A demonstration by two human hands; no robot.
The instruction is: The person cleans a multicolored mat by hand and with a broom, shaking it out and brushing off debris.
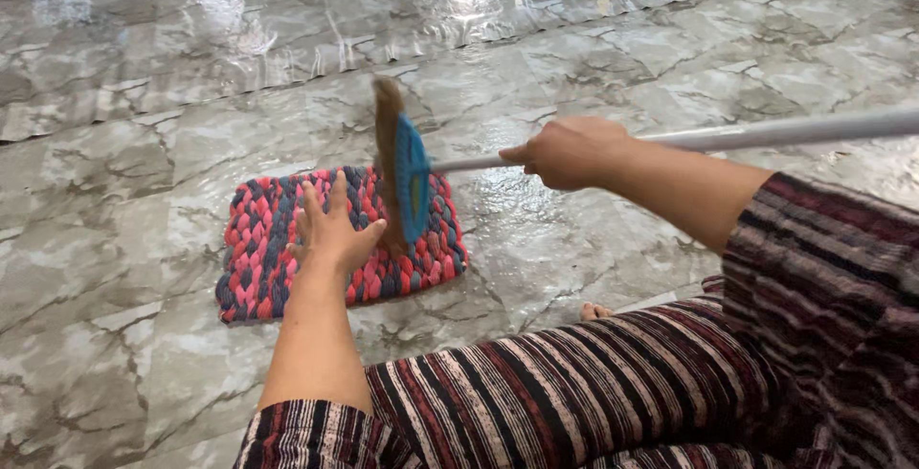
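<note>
grey marble-patterned floor under braided red-and-blue mat; left hand spread open on mat beside blue broom head; right hand clenched around metal broom handle.

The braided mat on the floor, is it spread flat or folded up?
Spread flat. The pink and blue braided mat lies open on the marble-patterned floor with all edges down; the left hand and the broom head are over it.

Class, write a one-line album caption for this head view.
Right hand grips a broom handle; left hand reaches over a braided mat.
</note>
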